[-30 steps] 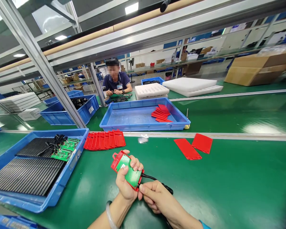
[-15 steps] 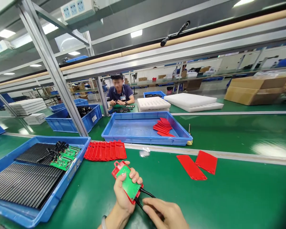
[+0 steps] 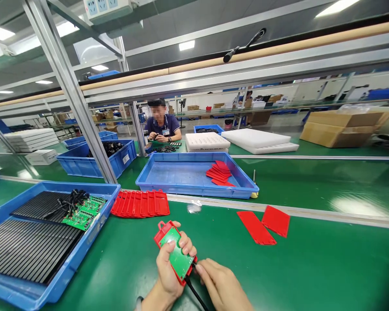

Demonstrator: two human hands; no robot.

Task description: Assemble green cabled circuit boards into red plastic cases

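Note:
My left hand is wrapped around a red case with a green circuit board lying in it, the thumb on the board's face. A black cable runs from the case's lower end toward the bottom edge. At the case's lower right corner, my right hand pinches a second black cable, mostly hidden by the fingers. A row of red cases lies beyond my left hand. Two flat red panels rest to the right.
On the left, a blue tray holds black ribbed panels, green boards and cables. Another blue tray behind holds red panels. A metal post rises at left. Across the bench sits a person, near white foam blocks.
My right hand has moved up to the case's lower right corner, its fingers now closed on the cable there. The view has shifted slightly.

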